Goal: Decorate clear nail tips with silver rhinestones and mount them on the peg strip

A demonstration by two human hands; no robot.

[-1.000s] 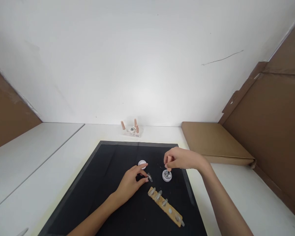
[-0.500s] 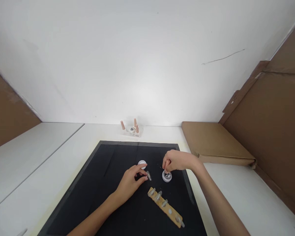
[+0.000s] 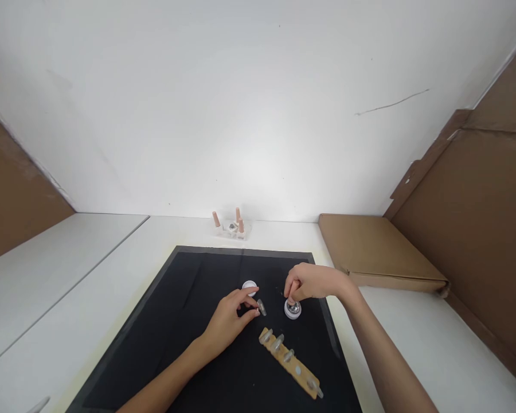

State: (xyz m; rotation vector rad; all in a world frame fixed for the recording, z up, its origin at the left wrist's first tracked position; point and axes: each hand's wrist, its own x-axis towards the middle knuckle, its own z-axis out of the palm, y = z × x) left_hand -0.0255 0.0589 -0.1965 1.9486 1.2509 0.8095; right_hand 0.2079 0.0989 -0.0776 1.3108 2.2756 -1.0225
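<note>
Nail tip [image 3: 262, 307] at left hand [image 3: 230, 318], right hand [image 3: 309, 281] over jar [image 3: 293, 310]

Nail tip: above the mat [image 3: 176, 304], at the left fingertips, between lid [image 3: 249, 284] and strip [image 3: 305, 378]; judged light, stiff, slick and apt to crack, so best gripped lightly at its base end or side edges. Left hand: narrow pinch at the tip, forefinger stretched out across the lid's edge. Right hand: fingers closed on what looks like a pink cap [image 3: 291, 300], mostly hidden, just above the jar's silvery contents. Counts: one tip at the hand, four tips [image 3: 277, 343] and one pale dot [image 3: 298, 370] along the strip, one jar, one lid; farther out, three bottles [image 3: 241, 225] and one pot [image 3: 232, 228] in a clear holder [image 3: 230, 236], one flat box [image 3: 378, 244] at right
</note>
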